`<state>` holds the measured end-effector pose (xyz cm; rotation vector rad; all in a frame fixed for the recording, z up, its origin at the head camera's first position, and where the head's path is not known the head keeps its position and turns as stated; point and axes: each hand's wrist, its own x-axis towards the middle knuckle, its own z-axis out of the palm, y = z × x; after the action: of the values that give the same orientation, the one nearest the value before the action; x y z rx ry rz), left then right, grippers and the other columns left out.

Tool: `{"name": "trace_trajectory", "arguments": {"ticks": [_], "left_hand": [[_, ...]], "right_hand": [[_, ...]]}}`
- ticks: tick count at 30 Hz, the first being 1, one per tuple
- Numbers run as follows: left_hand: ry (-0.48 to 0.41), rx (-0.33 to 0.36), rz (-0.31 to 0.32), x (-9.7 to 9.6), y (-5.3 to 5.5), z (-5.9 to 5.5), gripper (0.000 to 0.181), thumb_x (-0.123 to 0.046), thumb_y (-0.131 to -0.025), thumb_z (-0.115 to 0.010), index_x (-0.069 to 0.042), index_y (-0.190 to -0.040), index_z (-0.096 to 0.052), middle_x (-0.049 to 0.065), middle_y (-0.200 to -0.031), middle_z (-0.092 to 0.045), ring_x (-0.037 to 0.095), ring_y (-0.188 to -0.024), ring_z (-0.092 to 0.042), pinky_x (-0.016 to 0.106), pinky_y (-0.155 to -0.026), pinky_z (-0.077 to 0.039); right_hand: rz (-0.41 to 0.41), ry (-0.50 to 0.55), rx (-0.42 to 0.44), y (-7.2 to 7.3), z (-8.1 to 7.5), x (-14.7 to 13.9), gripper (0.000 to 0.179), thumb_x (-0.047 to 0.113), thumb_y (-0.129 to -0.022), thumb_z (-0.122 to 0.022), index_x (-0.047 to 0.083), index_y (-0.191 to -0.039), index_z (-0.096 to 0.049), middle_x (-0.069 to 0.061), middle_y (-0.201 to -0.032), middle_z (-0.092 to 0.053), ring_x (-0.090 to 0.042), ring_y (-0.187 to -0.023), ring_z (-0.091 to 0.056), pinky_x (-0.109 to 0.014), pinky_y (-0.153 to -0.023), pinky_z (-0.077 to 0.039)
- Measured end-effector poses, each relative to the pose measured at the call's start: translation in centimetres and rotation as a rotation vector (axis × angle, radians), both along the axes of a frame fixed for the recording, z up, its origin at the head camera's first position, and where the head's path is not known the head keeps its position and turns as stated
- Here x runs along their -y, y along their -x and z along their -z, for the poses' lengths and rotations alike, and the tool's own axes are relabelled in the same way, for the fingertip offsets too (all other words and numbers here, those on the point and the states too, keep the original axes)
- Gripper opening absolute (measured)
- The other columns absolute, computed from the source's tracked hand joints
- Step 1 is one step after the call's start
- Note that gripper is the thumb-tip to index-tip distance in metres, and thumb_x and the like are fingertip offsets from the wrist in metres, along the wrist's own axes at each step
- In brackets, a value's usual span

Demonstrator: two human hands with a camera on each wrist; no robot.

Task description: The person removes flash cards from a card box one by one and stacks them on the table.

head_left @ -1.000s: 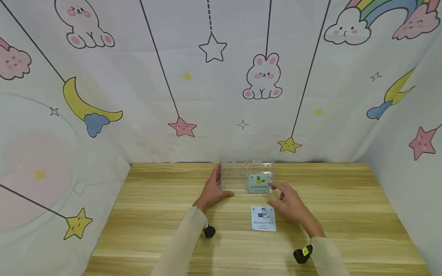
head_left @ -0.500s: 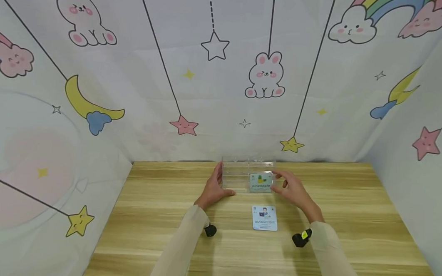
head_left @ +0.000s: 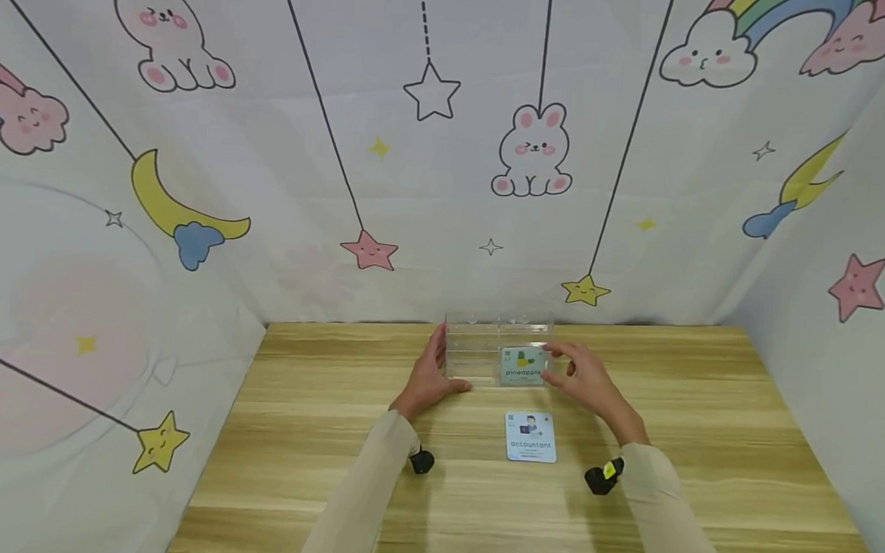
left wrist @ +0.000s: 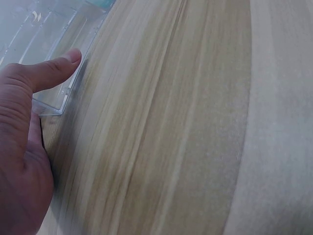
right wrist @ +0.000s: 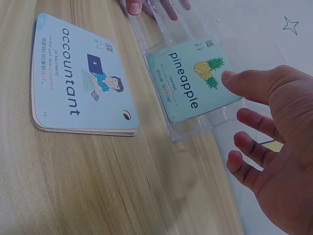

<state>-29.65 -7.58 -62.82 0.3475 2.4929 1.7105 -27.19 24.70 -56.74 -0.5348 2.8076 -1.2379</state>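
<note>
Head view: clear box (head_left: 471, 358) sits between left hand (head_left: 427, 382), gripping it, and loosely spread right hand (head_left: 590, 389).

pineapple card (head_left: 523, 364): in rack (head_left: 472, 351), right side | accountant stack (head_left: 531, 437): before rack

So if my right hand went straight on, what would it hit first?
Probably the right end of the clear plastic rack, by the pineapple card; depth is unclear, and your right hand may already touch it.
</note>
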Motion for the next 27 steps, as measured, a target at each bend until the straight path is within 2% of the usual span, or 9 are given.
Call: {"name": "trace_trajectory", "arguments": {"ticks": [8, 17, 23, 27], "left_hand": [[-0.022, 0.003, 0.001, 0.0, 0.0, 0.0, 0.124, -0.006, -0.077, -0.093, -0.013, -0.167, -0.008, 0.011, -0.172, -0.016, 0.026, -0.155, -0.025, 0.037, -0.125, -0.028], [-0.024, -0.001, 0.006, 0.1, 0.1, 0.1, 0.124, -0.006, -0.077, -0.093, -0.014, -0.167, -0.008, 0.011, -0.172, -0.017, 0.025, -0.155, -0.025, 0.035, -0.124, -0.029], [-0.023, 0.0, 0.0, 0.0, 0.1, 0.1, 0.125, -0.006, -0.076, -0.094, -0.015, -0.167, -0.009, 0.01, -0.172, -0.018, 0.025, -0.155, -0.026, 0.035, -0.124, -0.029], [-0.033, -0.007, 0.001, 0.0, 0.2, 0.1, 0.124, -0.004, -0.076, -0.093, -0.013, -0.167, -0.01, 0.013, -0.171, -0.019, 0.027, -0.155, -0.027, 0.037, -0.124, -0.029]], "right_hand": [[0.0, 0.013, -0.01, -0.2, 0.2, 0.1, 0.05, 0.015, -0.094, -0.079, 0.004, -0.139, -0.063, -0.02, -0.125, -0.063, -0.021, -0.08, -0.048, -0.034, -0.068, -0.043], [0.031, 0.072, -0.013, -0.5, 0.7, 0.3, 0.046, 0.014, -0.093, -0.079, 0.006, -0.135, -0.063, -0.018, -0.128, -0.064, -0.026, -0.091, -0.054, -0.038, -0.077, -0.048], [0.031, 0.109, -0.014, -0.4, 1.1, 0.4, 0.04, 0.012, -0.093, -0.079, 0.005, -0.13, -0.062, -0.018, -0.127, -0.065, -0.033, -0.101, -0.061, -0.048, -0.087, -0.055], [0.021, 0.15, 0.013, -0.5, 1.1, 0.5, 0.04, 0.01, -0.094, -0.078, 0.003, -0.129, -0.059, -0.02, -0.127, -0.064, -0.038, -0.106, -0.062, -0.055, -0.092, -0.056]]}}
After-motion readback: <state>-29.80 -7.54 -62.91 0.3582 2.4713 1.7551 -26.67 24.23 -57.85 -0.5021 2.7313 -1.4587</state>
